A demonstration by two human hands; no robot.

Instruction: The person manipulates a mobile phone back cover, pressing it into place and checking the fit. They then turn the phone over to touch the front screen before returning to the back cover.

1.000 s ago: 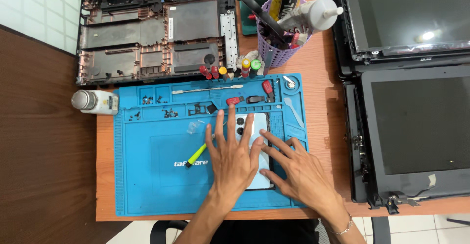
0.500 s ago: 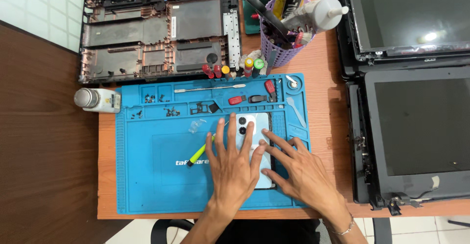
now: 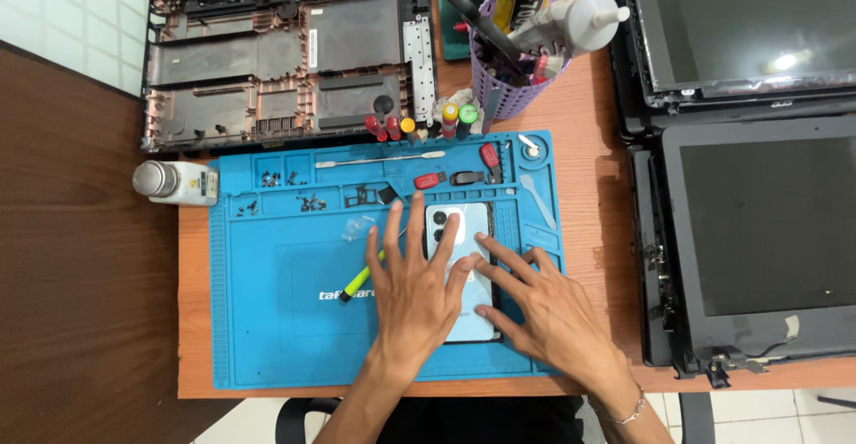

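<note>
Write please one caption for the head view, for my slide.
Both hands, left hand and right hand, press flat on a light blue phone lying back up on a blue repair mat.

The smartphone has a glossy, pale blue back, smooth like glass or polished plastic. It lies on a matt blue silicone repair mat. The surface looks like smooth orange-brown wood laminate. The laptop base shell is dull dark plastic; the laptop screens are dark with a slight sheen.
</note>
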